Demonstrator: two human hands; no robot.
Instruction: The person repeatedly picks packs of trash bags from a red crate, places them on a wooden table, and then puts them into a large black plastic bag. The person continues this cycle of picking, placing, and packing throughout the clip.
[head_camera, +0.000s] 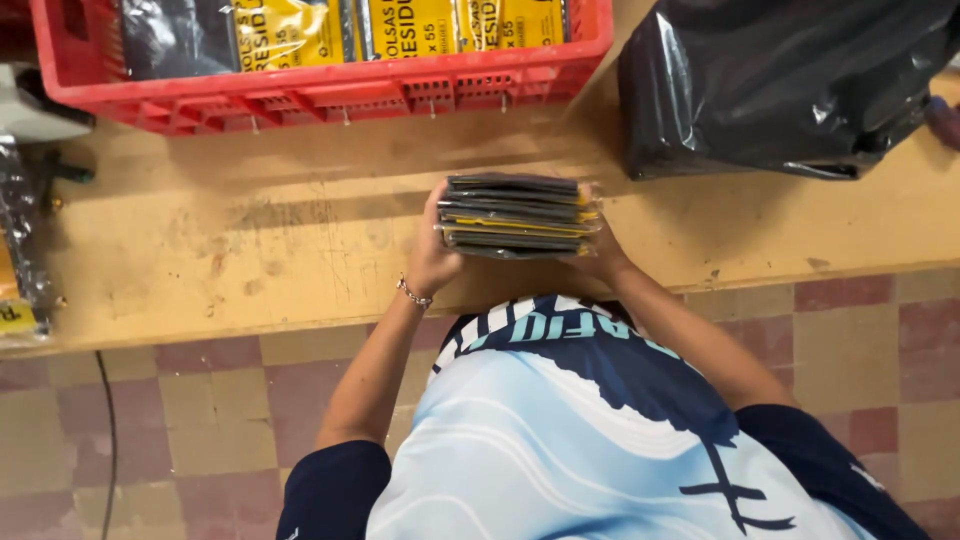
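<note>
So the stack of flat packets (518, 216) is sandwiched between both hands, sitting just above the near edge of the desk (250, 250), right in front of the person's chest. The left hand (432, 255) is clamped flat against the stack's left end, and the right hand (598, 250) presses on the right end with fingers wrapped around that side (mostly hidden behind the packets, so can't see the fingertips well). The long axis of the stack runs left to right, parallel to the desk edge, with the packets lying level on top of each other. Neither hand is nearer, both are touching it. The red crate (330, 95) with similar yellow-and-dark packets is straight ahead and a bit left, well apart from the stack. A black plastic bag (790, 80) sits off to the far right.
</note>
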